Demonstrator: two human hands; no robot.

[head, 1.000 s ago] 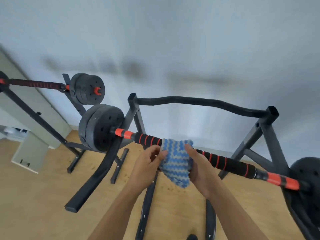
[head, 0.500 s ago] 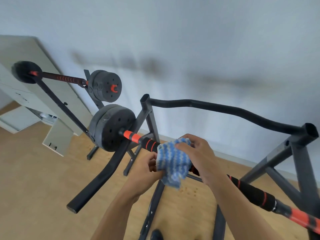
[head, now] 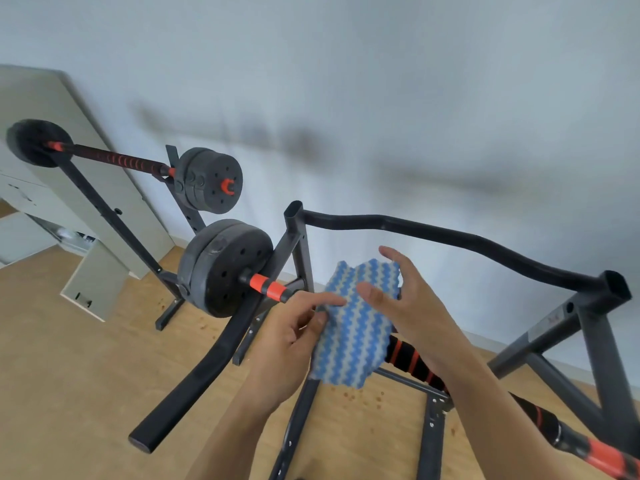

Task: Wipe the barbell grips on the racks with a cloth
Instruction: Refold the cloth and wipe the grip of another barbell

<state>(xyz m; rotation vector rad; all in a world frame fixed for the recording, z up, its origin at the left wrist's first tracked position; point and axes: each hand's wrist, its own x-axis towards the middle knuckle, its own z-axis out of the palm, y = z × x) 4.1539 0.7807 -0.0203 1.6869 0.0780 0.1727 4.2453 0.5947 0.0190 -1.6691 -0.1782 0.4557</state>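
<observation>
Head view, cloth: a blue-and-white wavy-striped cloth (head: 356, 323) hangs spread in front of the near barbell, between both hands, hiding the left stretch of its grip.
Head view, left hand: left hand (head: 294, 337) pinches the cloth's left edge between thumb and fingers (head: 329, 299).
Head view, right hand: right hand (head: 412, 306) is spread flat, released, thumb lying across the cloth's front and fingers reaching past its top right corner; not clenched on anything.
Head view, near barbell: near barbell (head: 412, 362) rests on the near rack (head: 450, 237), black foam with red rings running down to the right; black plates (head: 221, 268) on its left end.
Head view, far barbell: far barbell (head: 117, 159) sits on a far rack (head: 114, 216) at left, well apart from the hands.
Head view, floor: wooden floor (head: 69, 358) with small brown specks under the near rack.
</observation>
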